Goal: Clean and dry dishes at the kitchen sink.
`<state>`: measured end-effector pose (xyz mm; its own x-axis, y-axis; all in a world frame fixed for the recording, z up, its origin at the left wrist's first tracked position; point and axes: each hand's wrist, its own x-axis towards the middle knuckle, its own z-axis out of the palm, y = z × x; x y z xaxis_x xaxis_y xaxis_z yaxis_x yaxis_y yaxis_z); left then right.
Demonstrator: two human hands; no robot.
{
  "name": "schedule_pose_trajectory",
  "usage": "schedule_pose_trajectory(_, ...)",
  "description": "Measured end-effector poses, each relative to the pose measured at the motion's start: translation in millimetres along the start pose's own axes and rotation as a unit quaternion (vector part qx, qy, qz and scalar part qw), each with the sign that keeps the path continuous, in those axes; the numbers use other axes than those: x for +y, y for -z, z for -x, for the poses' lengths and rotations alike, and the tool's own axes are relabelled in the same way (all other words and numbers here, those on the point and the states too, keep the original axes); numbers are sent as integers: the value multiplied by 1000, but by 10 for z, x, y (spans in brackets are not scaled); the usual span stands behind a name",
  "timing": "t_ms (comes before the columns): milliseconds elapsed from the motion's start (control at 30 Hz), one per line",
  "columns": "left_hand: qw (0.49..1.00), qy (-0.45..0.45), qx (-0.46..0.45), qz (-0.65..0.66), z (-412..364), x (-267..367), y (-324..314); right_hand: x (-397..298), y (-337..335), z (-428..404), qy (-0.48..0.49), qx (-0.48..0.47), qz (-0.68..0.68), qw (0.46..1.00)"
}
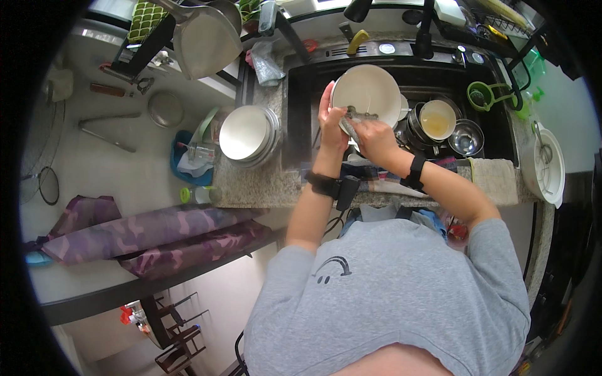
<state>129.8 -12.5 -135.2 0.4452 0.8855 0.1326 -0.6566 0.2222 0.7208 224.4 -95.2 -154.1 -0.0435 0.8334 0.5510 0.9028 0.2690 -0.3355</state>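
Observation:
Over the black sink (301, 113) my left hand (330, 124) grips the side of a large cream bowl (369, 87), its inside tilted up towards me. My right hand (376, 141) presses a grey scrubbing cloth (360, 115) against the near rim of that bowl. Part of the cloth is hidden under my fingers. Just right of my hands, a smaller cream bowl (437, 120) with yellowish liquid rests on several nested metal pots. Beside it in the sink lies a shiny steel bowl (465, 137).
Stacked cream bowls (244, 133) stand on the granite counter (254, 188) at left. A green strainer cup (480, 96) sits at the sink's right side, near a white basin (548, 164) with a ladle. A black faucet (423, 37) rises behind. A folded cloth (494, 181) drapes the front edge.

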Motion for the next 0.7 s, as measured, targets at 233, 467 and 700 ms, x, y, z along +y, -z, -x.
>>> schedule_pose_trajectory(233,999,36,-16,19,-33,-90,158,670,301,-7,197,-67,153,966)
schedule_pose_trajectory(467,996,65,-12,52,-110,-136,167,87,0,198,-8,-60,-5,998)
schedule_pose_trajectory(700,999,35,36,-14,-70,-105,172,657,192,143,173,-26,179,968)
